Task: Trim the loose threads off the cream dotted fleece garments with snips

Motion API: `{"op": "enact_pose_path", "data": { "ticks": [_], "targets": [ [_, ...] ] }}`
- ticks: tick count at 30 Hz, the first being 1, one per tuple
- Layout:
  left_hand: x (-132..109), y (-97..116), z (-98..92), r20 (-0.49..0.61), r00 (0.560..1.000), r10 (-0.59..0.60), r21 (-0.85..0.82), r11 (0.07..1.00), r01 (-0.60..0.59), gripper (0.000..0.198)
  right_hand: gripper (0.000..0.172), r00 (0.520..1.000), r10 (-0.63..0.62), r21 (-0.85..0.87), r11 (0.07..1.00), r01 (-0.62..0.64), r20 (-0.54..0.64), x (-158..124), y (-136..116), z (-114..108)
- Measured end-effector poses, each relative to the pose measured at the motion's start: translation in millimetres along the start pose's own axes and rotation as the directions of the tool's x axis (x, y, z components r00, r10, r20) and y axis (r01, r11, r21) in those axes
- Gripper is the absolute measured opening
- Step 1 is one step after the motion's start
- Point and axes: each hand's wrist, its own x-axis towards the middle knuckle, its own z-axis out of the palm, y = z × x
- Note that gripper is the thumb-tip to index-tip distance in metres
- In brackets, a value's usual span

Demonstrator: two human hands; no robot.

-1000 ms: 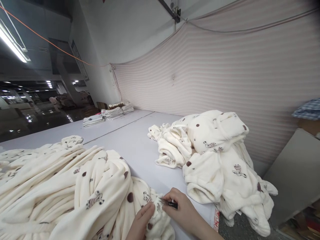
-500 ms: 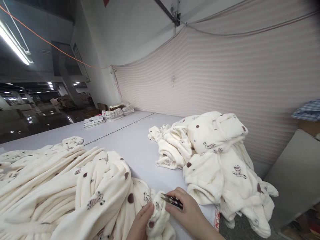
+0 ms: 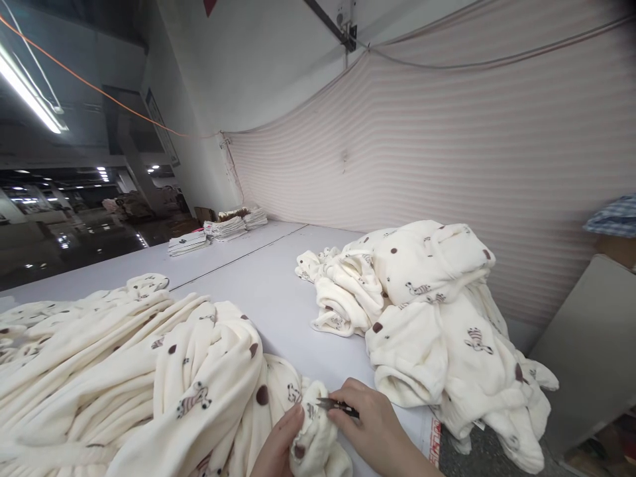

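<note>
— Since half a second ago the snips [image 3: 334,405] have dropped a little and swung in, so the blades now lie nearly flat with the tips right at the bunched cloth. A moment before, they stood higher and slanted up toward the left.

— Which hand has them?

— The right hand [image 3: 368,424]. It is closed around the dark handles, fingers curled over the top, thumb underneath as far as I can tell. The blades look nearly together, though they are too small for me to be sure.

— And the other hand?

— The left hand [image 3: 281,445] pinches a bunched fold of the fleece garment [image 3: 199,371], cream with brown dots and small zebra prints. The fold stands up between the two hands, touching both, at the near edge of the table [image 3: 278,298].

— Where does the rest of that garment lie?

— It spreads away to the left in long soft ridges across the pale tabletop, filling the near-left corner.

— Anything else on the table?

— A second heap of fleece [image 3: 422,318] in the same print sits to the right, apart from the hands, spilling over the table's right edge. Far back, near the wall, low stacks of folded cloth [image 3: 218,228] lie in a row. A striped curtain [image 3: 472,146] hangs behind everything.
</note>
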Motion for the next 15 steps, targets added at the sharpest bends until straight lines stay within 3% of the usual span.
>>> {"op": "enact_pose_path", "data": {
  "ticks": [8,11,13,15],
  "targets": [
    [2,-4,-11.3,-0.062,0.998,0.0,0.061,0.998,0.004,0.028,0.017,0.995,0.061,0.157,0.986,-0.048,-0.08,7,15,4],
    [6,-7,-16.8,-0.147,0.989,-0.008,0.121,0.992,0.026,0.028,0.015,0.994,0.034,0.247,0.969,-0.008,-0.101,7,10,10],
    [9,-11,-21.5,-0.191,0.982,0.002,0.165,0.986,0.03,0.029,0.02,0.996,0.003,0.236,0.972,0.018,-0.091,8,6,15],
    [13,-15,-26.4,-0.179,0.983,0.049,0.183,0.983,-0.016,0.034,0.015,0.997,-0.002,0.199,0.98,0.018,-0.082,11,4,20]
  ]
}}
